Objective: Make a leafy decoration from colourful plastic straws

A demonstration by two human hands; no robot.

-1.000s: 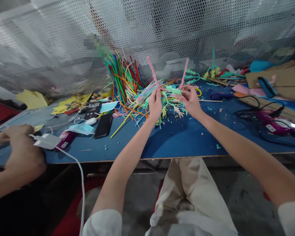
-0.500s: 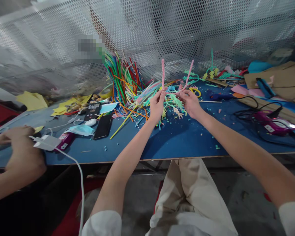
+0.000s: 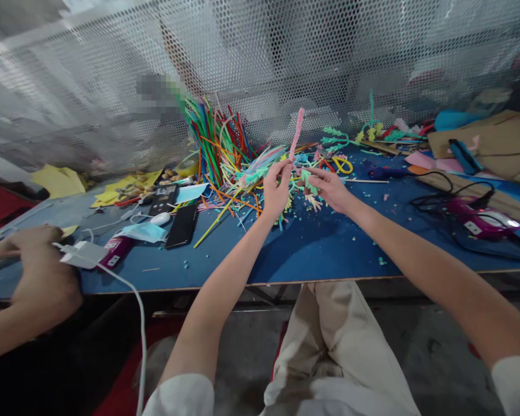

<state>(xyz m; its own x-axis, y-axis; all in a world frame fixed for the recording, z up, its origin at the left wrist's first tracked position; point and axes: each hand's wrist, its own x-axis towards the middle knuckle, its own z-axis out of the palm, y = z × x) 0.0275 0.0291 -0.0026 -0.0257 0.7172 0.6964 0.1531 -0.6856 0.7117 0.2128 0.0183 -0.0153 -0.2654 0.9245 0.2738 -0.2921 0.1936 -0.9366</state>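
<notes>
My left hand (image 3: 276,186) pinches the lower end of a pink pipe cleaner (image 3: 297,130) that stands nearly upright above my fingers. My right hand (image 3: 329,188) is close beside it, fingers closed on the same pink pipe cleaner and a small green fuzzy piece (image 3: 308,179). Both hands hover over a heap of twisted green and yellow pipe-cleaner pieces (image 3: 305,193) on the blue table (image 3: 312,248). A big bundle of straight colourful pipe cleaners (image 3: 214,136) leans against the mesh wall behind.
Left of my arm lie a black phone (image 3: 182,225), a face mask (image 3: 142,231) and a white mouse (image 3: 160,218). Another person's hand (image 3: 39,277) rests at the table's left edge near a white charger (image 3: 84,253). A pink glue gun (image 3: 481,219) with black cable lies right.
The two pink ends that stood apart in a V have come together into one upright strand. My hands have drawn closer to each other.
</notes>
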